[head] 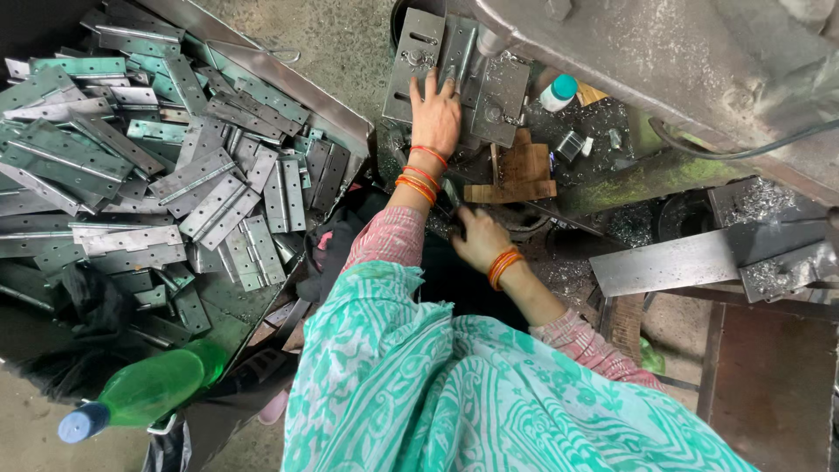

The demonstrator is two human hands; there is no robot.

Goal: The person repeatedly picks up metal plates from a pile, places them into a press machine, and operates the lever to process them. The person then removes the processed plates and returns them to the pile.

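Steel hinge plates fill the head view, the only one supplied. The left hand [434,112] lies flat, fingers spread, pressing a hinge plate [414,65] onto the machine bed [501,87] under the grey press body [647,52]; it grips nothing, only bears down. The right hand [479,238] sits lower, near the body, closed around a dark lever or tool [452,197] (its exact form cannot be made out).

Risk, as a judgement: the left fingertips rest just beside the punch zone, so a stroke with the hand in place could catch them; bangles and loose cloth could snag on the fixture. Plate edges look sharp against bare skin.

Room is tight. A heaped tray of hinges [157,166] crowds the left side, its metal rim [288,83] close to the left forearm. Wooden blocks [522,170] and swarf lie right of the fixture, a small white bottle [558,93] beyond. A green bottle [149,393] lies low left, well apart.
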